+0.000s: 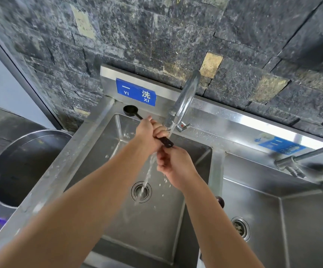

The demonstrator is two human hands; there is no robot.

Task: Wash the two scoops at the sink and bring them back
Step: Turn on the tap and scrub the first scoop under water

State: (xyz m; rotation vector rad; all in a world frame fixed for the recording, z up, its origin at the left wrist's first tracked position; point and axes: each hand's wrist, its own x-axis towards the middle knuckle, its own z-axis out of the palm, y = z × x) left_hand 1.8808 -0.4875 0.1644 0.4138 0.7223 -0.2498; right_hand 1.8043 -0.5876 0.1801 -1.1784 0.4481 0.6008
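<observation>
"So, which hand has the scoop?"
"Both, I think. The right hand [173, 167], nearer, curls its fingers at the handle's end and seems to pinch it. The left hand [150, 132] is fisted round the middle. The scoop [166, 141] sits over the sink [60, 171], in the stream [149, 171] from the tap [183, 101], bowl pointing away."
"How will it handle?"
"Light, stiff plastic, I'd judge. Hardly fragile, but slick when wet. Hold mid-handle, firmly. I see one bowl only; a second scoop I can't make out."
</observation>
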